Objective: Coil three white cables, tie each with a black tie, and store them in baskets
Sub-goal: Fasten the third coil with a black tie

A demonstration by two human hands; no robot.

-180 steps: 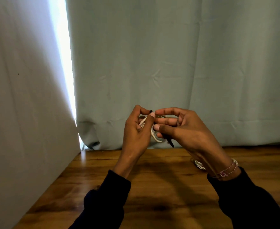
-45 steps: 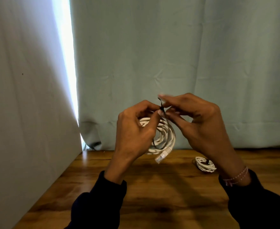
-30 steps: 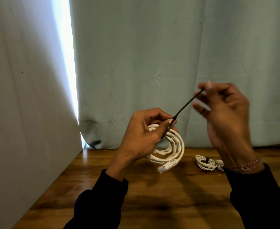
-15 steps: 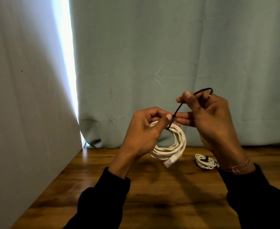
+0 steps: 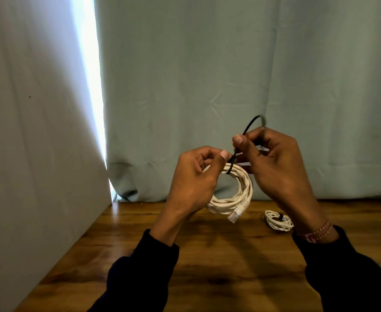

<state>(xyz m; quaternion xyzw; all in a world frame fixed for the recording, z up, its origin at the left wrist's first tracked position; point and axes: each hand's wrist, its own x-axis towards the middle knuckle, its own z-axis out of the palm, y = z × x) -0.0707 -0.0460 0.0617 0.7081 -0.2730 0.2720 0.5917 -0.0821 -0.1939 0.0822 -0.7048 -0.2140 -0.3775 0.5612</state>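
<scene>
**Asker:** Since half a second ago, what has moved?

**Describer:** Very little. Both hands sit a touch lower in view, and the free end of the black tie (image 5: 246, 131) arches a bit higher above the right hand (image 5: 273, 167).

**Asker:** How are the hands holding things?

**Describer:** Left hand (image 5: 196, 179) has its fingers curled round the top of the coiled white cable (image 5: 236, 194), thumb pressed where the tie crosses the strands. Right hand pinches the tie's tail between thumb and fingers, just above the coil. The coil hangs in the air above the wooden table (image 5: 207, 262), its plug dangling at the bottom.

**Asker:** How far along is the job?

**Describer:** I'd judge midway or later. A second coil (image 5: 278, 220), smaller and already bound with a dark tie, lies on the table to the right, partly behind the right wrist. The one in hand is wrapped, though its long tail suggests it is not yet fully cinched. A third cable and the baskets are out of view, so storing appears still to come.

**Asker:** Is there room to move?

**Describer:** A pale curtain (image 5: 230, 75) hangs close behind the table's far edge. A white panel (image 5: 27, 154) walls off the left side. Bare wood lies below the hands, and the right side looks open
</scene>
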